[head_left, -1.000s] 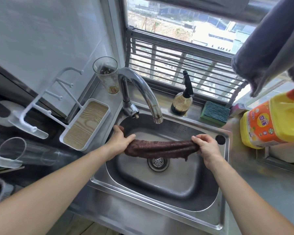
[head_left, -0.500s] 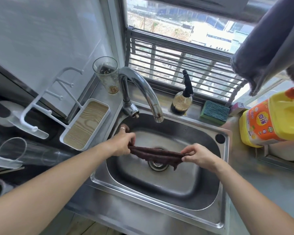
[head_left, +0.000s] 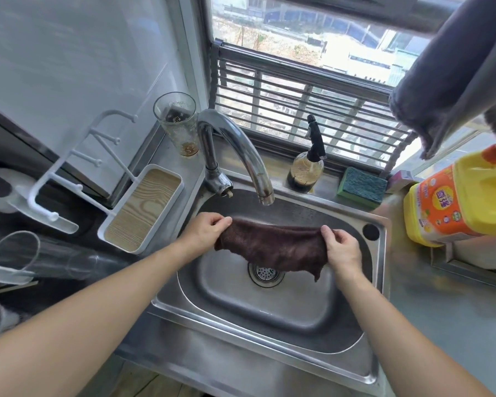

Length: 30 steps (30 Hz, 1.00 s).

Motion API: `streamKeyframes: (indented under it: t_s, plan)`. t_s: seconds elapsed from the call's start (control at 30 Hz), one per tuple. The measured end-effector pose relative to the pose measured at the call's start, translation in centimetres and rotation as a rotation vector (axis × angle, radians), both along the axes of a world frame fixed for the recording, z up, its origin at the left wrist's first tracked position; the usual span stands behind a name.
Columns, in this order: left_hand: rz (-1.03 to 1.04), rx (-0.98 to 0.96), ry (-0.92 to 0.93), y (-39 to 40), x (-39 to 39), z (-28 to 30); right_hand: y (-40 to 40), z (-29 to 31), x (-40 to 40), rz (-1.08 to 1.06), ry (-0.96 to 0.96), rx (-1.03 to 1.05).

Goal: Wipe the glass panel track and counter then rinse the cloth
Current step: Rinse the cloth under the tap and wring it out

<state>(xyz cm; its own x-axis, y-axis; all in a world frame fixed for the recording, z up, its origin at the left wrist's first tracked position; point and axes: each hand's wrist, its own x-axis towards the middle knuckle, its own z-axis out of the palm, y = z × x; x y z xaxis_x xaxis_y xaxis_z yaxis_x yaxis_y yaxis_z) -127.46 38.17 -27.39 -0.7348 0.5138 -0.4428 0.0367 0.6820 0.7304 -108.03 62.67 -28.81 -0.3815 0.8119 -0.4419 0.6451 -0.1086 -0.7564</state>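
**A:** What are the hands doing?

**B:** Both hold a dark brown terry cloth (head_left: 272, 250) spread open above a stainless steel sink basin (head_left: 269, 308). The left hand (head_left: 205, 229) pinches the cloth's upper left corner between thumb and curled fingers. The right hand (head_left: 341, 249) pinches the upper right corner the same way. The cloth hangs between them in a shallow sag, and its lower right corner droops to a point.

**A:** Where is the cloth compared with the tap?

**B:** It hangs just below and in front of the spout of a curved chrome faucet (head_left: 235, 150). No water shows at the spout. The round metal drain strainer (head_left: 265, 272) lies beneath the cloth's lower edge, partly covered by it.

**A:** What else sits on the surface?

**B:** Behind the sink, by the barred window, stand a clear drinking glass (head_left: 178, 124), a glass pump bottle with a black nozzle (head_left: 308, 166) and a green and yellow sponge (head_left: 361, 187). On the right stands a large yellow detergent jug with an orange label (head_left: 464, 202). On the left is a white tray with a wood-grain base (head_left: 141, 207) and a white peg rack (head_left: 78, 164), with a clear tumbler lying on its side (head_left: 35, 259) nearer the camera. A grey towel (head_left: 453, 78) hangs at the upper right.
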Motion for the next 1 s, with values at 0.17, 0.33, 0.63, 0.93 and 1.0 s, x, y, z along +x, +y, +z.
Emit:
streamKeyframes:
  t_s: [0.17,0.33,0.63,0.93,1.0]
  plan:
    - [0.194,0.088,-0.357,2.3,3.0,-1.9,-5.8,0.8,-3.2,0.159,0.17,-0.33]
    - [0.414,0.098,-0.638,3.9,3.8,-2.6,-9.9,0.8,-3.2,0.865,0.113,-0.331]
    - [-0.001,0.231,-0.602,2.1,2.6,-0.3,-6.4,0.1,-2.2,0.252,0.182,-0.317]
    - [0.315,0.482,-0.72,1.9,2.2,0.6,-5.6,-0.7,-1.4,0.339,0.267,-0.78]
    - [0.45,0.499,-0.693,1.9,2.4,0.2,-5.7,-1.2,-1.1,0.274,0.28,-0.891]
